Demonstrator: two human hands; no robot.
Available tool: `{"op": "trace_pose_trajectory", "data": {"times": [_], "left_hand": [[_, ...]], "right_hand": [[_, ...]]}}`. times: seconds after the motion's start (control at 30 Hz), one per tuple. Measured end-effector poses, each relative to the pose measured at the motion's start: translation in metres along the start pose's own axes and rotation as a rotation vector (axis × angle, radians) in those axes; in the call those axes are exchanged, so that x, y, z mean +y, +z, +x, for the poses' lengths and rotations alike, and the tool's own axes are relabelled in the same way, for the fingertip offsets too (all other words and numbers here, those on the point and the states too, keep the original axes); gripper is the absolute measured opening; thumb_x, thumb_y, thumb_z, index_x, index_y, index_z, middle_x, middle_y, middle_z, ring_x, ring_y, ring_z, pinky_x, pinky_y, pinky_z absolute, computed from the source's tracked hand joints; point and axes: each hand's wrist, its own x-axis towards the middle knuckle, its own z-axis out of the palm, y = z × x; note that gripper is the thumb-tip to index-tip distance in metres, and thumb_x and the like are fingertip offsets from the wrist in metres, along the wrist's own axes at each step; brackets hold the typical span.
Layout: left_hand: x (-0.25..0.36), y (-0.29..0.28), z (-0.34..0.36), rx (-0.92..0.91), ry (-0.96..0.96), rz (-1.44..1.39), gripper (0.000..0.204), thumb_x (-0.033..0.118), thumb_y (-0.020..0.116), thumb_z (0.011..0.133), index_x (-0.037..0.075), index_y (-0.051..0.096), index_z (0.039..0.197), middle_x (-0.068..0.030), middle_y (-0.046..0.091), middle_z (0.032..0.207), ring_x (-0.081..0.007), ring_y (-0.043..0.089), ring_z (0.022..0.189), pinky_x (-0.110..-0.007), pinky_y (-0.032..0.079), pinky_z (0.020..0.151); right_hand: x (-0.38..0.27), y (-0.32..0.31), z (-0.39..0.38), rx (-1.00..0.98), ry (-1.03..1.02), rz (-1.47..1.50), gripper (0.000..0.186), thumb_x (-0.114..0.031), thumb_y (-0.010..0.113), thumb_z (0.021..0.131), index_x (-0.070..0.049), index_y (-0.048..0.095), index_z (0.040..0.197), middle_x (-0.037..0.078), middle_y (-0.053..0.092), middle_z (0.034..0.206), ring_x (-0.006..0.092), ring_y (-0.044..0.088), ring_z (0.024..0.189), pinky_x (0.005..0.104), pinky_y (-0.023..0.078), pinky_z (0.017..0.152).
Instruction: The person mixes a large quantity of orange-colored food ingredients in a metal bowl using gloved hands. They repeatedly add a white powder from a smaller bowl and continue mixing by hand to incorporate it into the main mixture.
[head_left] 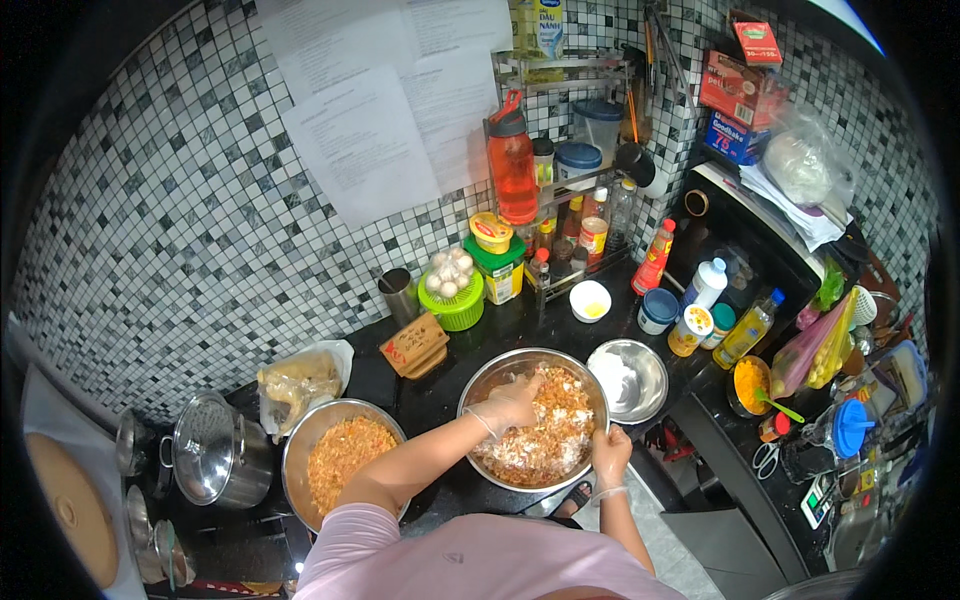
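A large steel mixing bowl [468, 395] stands before me, filled with an orange-brown minced mixture [545, 430] with white powder strewn over it. My left hand [508, 406], in a clear plastic glove, reaches into the left side of this mixture. Its thumb side is stretched out, while the other fingertips are sunk in the food and partly hidden. At the bowl's right rim, my right hand [610, 456] is closed on the edge, also gloved. Beneath my left forearm is a second steel bowl [292, 478] with a similar orange mixture [345, 455] without visible powder.
A smaller steel bowl [655, 385] touches the mixing bowl's right side. Behind stand a white bowl [590, 300], a green basket [452, 310] of garlic and a wooden block [414, 345]. A lidded pot [215, 450] is left; bottles, including an oil bottle [750, 328], crowd the right.
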Motion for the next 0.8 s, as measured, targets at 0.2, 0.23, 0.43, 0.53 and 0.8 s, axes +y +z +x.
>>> {"op": "trace_pose_trajectory", "data": {"times": [0.2, 0.23, 0.43, 0.53, 0.8], "left_hand": [[0.000, 0.016, -0.009, -0.160, 0.127, 0.016, 0.096, 0.038, 0.073, 0.072, 0.020, 0.021, 0.151, -0.0248, 0.021, 0.152, -0.0411, 0.033, 0.136, -0.048, 0.037, 0.106], [0.007, 0.019, -0.016, -0.169, 0.116, 0.059, 0.099, 0.039, 0.075, 0.071, 0.020, 0.021, 0.151, -0.0244, 0.017, 0.153, -0.0421, 0.029, 0.137, -0.051, 0.036, 0.105], [0.032, 0.044, -0.030, -0.139, 0.072, 0.333, 0.112, 0.040, 0.085, 0.061, 0.034, 0.019, 0.150, -0.0248, 0.012, 0.153, -0.0450, 0.022, 0.139, -0.059, 0.038, 0.101], [0.002, 0.049, -0.006, -0.104, 0.217, 0.159, 0.102, 0.032, 0.084, 0.063, 0.037, 0.027, 0.147, -0.0257, 0.027, 0.145, -0.0440, 0.037, 0.130, -0.052, 0.043, 0.098], [-0.027, 0.042, 0.020, -0.005, 0.391, 0.091, 0.078, 0.014, 0.074, 0.071, 0.027, 0.039, 0.140, -0.0241, 0.048, 0.122, -0.0399, 0.059, 0.102, -0.046, 0.050, 0.085]], "right_hand": [[0.012, 0.003, 0.003, -0.023, 0.004, 0.019, 0.025, -0.002, 0.053, 0.079, -0.004, 0.039, 0.059, -0.005, 0.036, 0.058, 0.0056, 0.032, 0.055, 0.0271, 0.027, 0.048], [0.009, 0.001, 0.002, -0.036, 0.029, 0.028, 0.024, -0.001, 0.053, 0.080, -0.005, 0.040, 0.059, -0.007, 0.037, 0.060, 0.0043, 0.033, 0.056, 0.0247, 0.026, 0.048], [0.007, -0.003, 0.000, -0.013, 0.033, 0.005, 0.029, 0.000, 0.054, 0.080, -0.007, 0.036, 0.058, -0.007, 0.036, 0.060, 0.0041, 0.032, 0.056, 0.0252, 0.025, 0.047], [0.003, -0.003, -0.002, -0.023, 0.035, -0.001, 0.027, 0.000, 0.054, 0.079, -0.006, 0.037, 0.059, -0.007, 0.037, 0.060, 0.0041, 0.032, 0.056, 0.0253, 0.025, 0.047], [0.006, -0.001, 0.000, -0.017, 0.018, -0.012, 0.023, -0.003, 0.053, 0.079, -0.004, 0.040, 0.060, -0.005, 0.036, 0.058, 0.0060, 0.033, 0.056, 0.0278, 0.027, 0.047]]}}
